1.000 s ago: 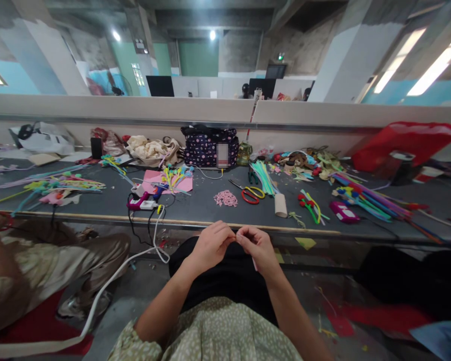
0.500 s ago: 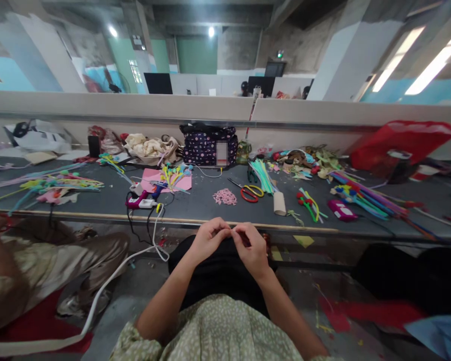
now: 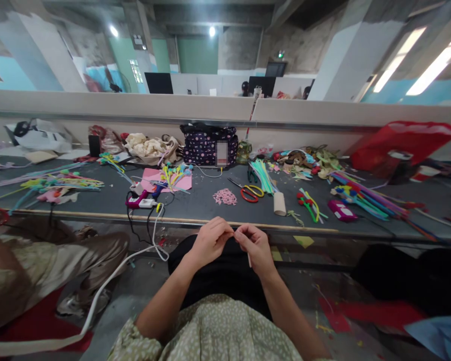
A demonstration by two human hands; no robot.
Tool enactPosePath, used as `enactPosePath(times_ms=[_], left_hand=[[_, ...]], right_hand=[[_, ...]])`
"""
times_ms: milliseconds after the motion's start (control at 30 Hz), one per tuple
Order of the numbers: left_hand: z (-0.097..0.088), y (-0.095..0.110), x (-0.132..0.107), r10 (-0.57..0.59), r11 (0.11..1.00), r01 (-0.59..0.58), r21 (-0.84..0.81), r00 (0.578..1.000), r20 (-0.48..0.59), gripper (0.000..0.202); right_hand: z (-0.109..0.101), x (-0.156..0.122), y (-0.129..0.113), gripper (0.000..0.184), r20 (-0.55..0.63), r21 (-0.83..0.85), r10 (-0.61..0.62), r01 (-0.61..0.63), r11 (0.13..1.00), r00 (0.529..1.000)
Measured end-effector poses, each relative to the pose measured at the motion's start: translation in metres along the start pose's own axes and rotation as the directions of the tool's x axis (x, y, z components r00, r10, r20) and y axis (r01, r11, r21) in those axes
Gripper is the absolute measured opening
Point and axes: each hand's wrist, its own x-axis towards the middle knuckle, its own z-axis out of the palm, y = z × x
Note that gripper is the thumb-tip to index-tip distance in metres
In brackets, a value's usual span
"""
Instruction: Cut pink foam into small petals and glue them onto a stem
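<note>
My left hand (image 3: pixel 210 240) and my right hand (image 3: pixel 256 246) meet over my lap, just in front of the grey table's (image 3: pixel 210 203) near edge. Both are closed in a pinch, fingertips nearly touching. Between them runs a thin pale pink strand (image 3: pixel 249 259), and a short end of it hangs below my right palm. What it is I cannot make out. On the table straight ahead lie a heap of pink scraps (image 3: pixel 225 197) and scissors with red and yellow handles (image 3: pixel 249 192).
A dotted dark bag (image 3: pixel 209 145) stands at the table's back. Pipe cleaners (image 3: pixel 364 195), a cardboard tube (image 3: pixel 279 203), a pink glue gun (image 3: pixel 140 201) with a white cable (image 3: pixel 108 286) and a pink sheet (image 3: pixel 165 180) lie about. Another person sits at left (image 3: pixel 41 260). A red bag (image 3: pixel 402 140) is at right.
My hands have stayed together at the table edge. The right hand turned a little, and the pale end of the strand shows below it again.
</note>
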Motion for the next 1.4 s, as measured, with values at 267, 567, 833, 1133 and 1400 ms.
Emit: enactPosePath(times_ms=[267,567,833,1133,1400], left_hand=[[0.005,-0.007,0.001,-0.415,0.801,0.411,-0.435,0.905,0.090,0.034],[0.003,-0.009,0.001,-0.441,0.784,0.443,-0.435,0.891,0.114,0.026],[-0.002,0.000,0.003,-0.231,0.950,0.231,-0.210,0.973,0.022,0.021],[-0.004,0.003,0.001,-0.036,0.992,0.043,-0.119,0.998,0.059,0.018],[-0.001,-0.006,0.001,-0.300,0.935,0.297,-0.192,0.954,0.012,0.027]], right_hand=[[-0.002,-0.004,-0.002,0.018,0.242,-0.618,-0.640,0.625,0.478,0.729],[0.002,-0.002,-0.002,0.010,0.155,-0.586,-0.560,0.532,0.611,0.814],[0.002,-0.002,-0.007,0.011,-0.033,-0.220,-0.148,0.137,0.966,0.988],[-0.004,0.002,-0.002,0.023,0.167,0.275,0.216,-0.256,0.927,0.962],[0.003,-0.001,-0.007,0.016,-0.028,-0.289,-0.161,0.146,0.946,0.987]])
